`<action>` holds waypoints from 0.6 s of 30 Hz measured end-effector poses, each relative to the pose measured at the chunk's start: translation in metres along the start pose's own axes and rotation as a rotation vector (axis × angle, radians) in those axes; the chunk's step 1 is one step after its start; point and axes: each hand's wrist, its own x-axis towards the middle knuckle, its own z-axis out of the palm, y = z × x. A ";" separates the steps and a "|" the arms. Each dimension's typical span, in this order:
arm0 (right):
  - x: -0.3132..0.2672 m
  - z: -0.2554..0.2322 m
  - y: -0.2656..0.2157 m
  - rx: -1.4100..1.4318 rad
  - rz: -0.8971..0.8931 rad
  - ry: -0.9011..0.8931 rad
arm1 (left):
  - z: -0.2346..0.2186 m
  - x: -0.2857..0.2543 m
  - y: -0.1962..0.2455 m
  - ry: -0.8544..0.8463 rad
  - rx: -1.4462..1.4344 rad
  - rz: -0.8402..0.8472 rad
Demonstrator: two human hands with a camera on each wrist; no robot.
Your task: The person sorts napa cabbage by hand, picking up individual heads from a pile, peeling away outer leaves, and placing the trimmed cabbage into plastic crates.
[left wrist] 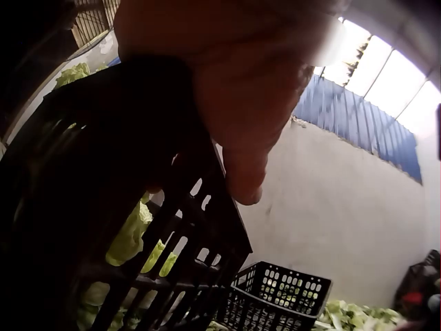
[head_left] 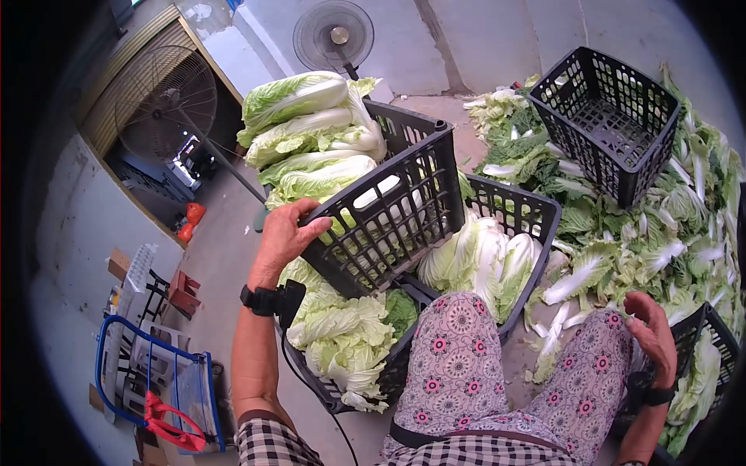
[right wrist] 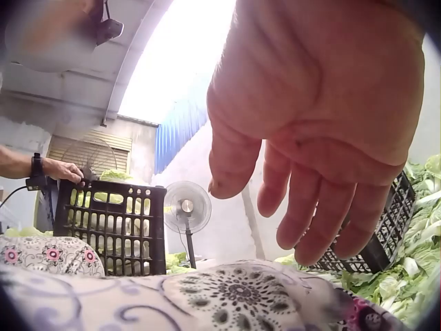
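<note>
My left hand (head_left: 284,233) grips the near left corner of a black plastic crate (head_left: 404,190), thumb along its rim. Heads of napa cabbage (head_left: 299,109) fill the left part of that crate, which sits tilted over two lower crates. One lower crate (head_left: 552,225) holds pale cabbage heads (head_left: 486,260); loose leafy cabbage (head_left: 342,334) fills the other, nearer one. By the right knee, my right hand (head_left: 653,330) hangs with relaxed fingers and nothing in it. The right wrist view shows its palm and its fingers (right wrist: 331,207) extended downward.
An empty black crate (head_left: 610,116) rests on a heap of loose cabbage leaves (head_left: 660,233) to the right. Another crate (head_left: 711,326) with cabbage stands by the right hand. Two fans, one standing fan (head_left: 334,35) and one larger fan (head_left: 165,105), are behind. A blue-framed cart (head_left: 214,404) stands left.
</note>
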 end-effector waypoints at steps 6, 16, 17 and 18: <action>0.008 0.010 0.002 -0.037 0.006 -0.008 | 0.008 -0.001 0.002 0.074 0.211 -0.001; 0.011 0.009 -0.003 -0.054 -0.022 -0.046 | -0.009 0.000 0.001 -0.098 0.003 0.022; 0.014 0.012 -0.003 -0.050 -0.015 -0.054 | -0.016 0.004 -0.002 -0.136 -0.124 -0.021; 0.016 0.015 -0.003 -0.045 -0.010 -0.062 | -0.024 0.009 -0.005 -0.172 -0.251 -0.065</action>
